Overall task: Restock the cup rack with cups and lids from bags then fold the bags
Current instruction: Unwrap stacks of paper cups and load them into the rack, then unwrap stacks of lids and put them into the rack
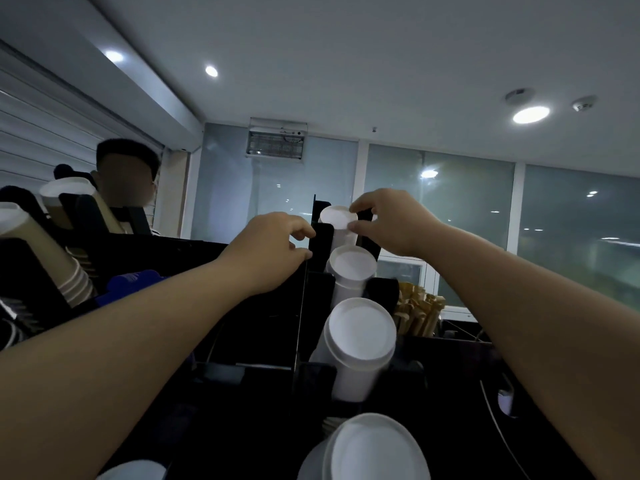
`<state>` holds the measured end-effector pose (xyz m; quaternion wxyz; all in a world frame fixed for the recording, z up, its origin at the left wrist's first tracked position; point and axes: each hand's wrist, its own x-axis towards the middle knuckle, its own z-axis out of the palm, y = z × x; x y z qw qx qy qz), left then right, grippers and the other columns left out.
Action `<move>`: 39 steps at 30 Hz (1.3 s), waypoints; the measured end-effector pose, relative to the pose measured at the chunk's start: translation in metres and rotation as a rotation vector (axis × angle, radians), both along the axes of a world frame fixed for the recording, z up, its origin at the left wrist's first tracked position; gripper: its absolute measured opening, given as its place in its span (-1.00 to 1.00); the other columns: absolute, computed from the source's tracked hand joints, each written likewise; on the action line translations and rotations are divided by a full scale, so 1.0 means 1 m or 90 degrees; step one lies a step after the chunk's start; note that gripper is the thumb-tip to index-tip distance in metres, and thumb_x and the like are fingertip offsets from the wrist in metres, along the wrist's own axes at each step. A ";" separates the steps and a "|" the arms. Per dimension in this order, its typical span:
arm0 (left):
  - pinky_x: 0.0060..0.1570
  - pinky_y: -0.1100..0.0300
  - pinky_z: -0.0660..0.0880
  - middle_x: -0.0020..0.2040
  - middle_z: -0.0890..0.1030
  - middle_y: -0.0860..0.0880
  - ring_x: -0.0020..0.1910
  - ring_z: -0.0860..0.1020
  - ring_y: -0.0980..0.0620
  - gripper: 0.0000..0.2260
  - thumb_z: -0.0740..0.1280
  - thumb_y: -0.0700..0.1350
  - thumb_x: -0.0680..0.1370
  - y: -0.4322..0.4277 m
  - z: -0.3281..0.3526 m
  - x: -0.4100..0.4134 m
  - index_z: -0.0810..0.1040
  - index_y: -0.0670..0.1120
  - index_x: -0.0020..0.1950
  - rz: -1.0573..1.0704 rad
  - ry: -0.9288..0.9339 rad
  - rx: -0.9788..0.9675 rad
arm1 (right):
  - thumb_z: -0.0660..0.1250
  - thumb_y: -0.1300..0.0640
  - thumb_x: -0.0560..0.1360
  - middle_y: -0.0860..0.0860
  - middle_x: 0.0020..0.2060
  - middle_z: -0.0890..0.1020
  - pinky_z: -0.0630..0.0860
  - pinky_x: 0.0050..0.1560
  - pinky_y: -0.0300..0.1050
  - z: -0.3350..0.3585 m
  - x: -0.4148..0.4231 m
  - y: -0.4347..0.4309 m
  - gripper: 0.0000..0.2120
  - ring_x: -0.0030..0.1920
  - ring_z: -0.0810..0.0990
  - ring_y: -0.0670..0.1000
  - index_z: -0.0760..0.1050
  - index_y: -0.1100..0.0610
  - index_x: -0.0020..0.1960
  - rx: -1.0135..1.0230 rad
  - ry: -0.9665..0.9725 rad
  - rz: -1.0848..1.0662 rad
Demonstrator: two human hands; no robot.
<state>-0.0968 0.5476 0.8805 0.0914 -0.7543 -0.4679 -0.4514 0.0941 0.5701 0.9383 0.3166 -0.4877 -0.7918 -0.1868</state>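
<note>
While right fingers (357,226) pinch top cups (337,218) and left fingers (304,233) grip rack (320,242), lower stacks (360,336) look full; bags unseen.

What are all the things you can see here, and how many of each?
white cup stacks: four, white, in a column in the middle rack
tan cup stacks: two, tan, far left
black rack: one, black, centre
blue object: one, blue, beyond the left arm; unclear what it is
brown sticks: a bunch, brown, right of the rack
other person: one, behind the tan stacks
ceiling lights: several, white, overhead
left hand: pinches the black rack's upright edge
right hand: pinches the top white stack
</note>
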 end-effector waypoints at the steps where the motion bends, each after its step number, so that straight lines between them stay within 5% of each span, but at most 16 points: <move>1: 0.09 0.19 0.45 0.09 0.55 0.05 -0.05 0.56 0.10 -0.79 0.39 -0.10 0.50 -0.008 0.001 -0.001 0.57 0.02 0.13 0.000 -0.002 0.003 | 0.34 0.02 0.54 0.01 0.20 0.57 0.43 0.11 -0.12 0.001 0.001 -0.009 -0.67 0.16 0.52 0.02 0.52 0.09 0.27 0.006 0.016 0.016; 9: -0.10 0.38 0.43 -0.08 0.59 0.16 -0.12 0.58 0.20 -0.89 0.42 -0.01 0.46 -0.089 -0.003 -0.014 0.58 0.08 -0.04 -0.005 -0.017 0.026 | 0.38 0.01 0.51 -0.19 -0.21 0.57 0.46 -0.12 -0.28 -0.012 0.010 -0.095 -0.85 -0.08 0.57 -0.10 0.60 0.06 0.00 0.021 0.063 0.105; 16: -0.12 0.39 0.44 -0.12 0.62 0.19 -0.16 0.59 0.28 -0.90 0.43 0.04 0.43 -0.162 -0.025 -0.024 0.58 0.13 -0.08 -0.025 -0.027 -0.014 | 0.39 -0.05 0.48 -0.18 -0.21 0.63 0.52 -0.08 -0.17 -0.048 0.006 -0.173 -0.86 -0.13 0.60 -0.17 0.60 0.01 -0.08 -0.025 0.037 0.158; 23: -0.19 0.41 0.39 -0.15 0.61 0.23 -0.11 0.56 0.33 -0.87 0.42 0.09 0.39 -0.217 -0.063 -0.047 0.58 0.18 -0.08 -0.041 -0.044 -0.067 | 0.38 -0.11 0.46 -0.17 -0.17 0.64 0.47 -0.16 -0.42 -0.087 -0.020 -0.230 -0.81 -0.14 0.58 -0.23 0.60 -0.04 -0.01 -0.091 0.066 0.246; 32: -0.13 0.13 0.58 -0.12 0.61 0.26 -0.17 0.60 0.25 -0.82 0.39 0.12 0.34 -0.238 -0.134 -0.115 0.60 0.14 -0.10 -0.017 -0.090 -0.093 | 0.36 -0.15 0.47 -0.19 -0.19 0.62 0.54 -0.15 -0.20 -0.147 -0.076 -0.249 -0.76 -0.16 0.58 -0.20 0.58 -0.05 0.03 -0.207 0.081 0.277; 39: -0.17 0.28 0.53 -0.14 0.62 0.25 -0.16 0.58 0.27 -0.89 0.44 -0.01 0.39 -0.240 -0.172 -0.185 0.61 0.13 -0.11 0.031 -0.104 -0.145 | 0.34 -0.17 0.48 -0.21 -0.18 0.60 0.57 -0.09 -0.13 -0.188 -0.133 -0.234 -0.77 -0.16 0.57 -0.20 0.56 -0.07 0.04 -0.272 0.108 0.215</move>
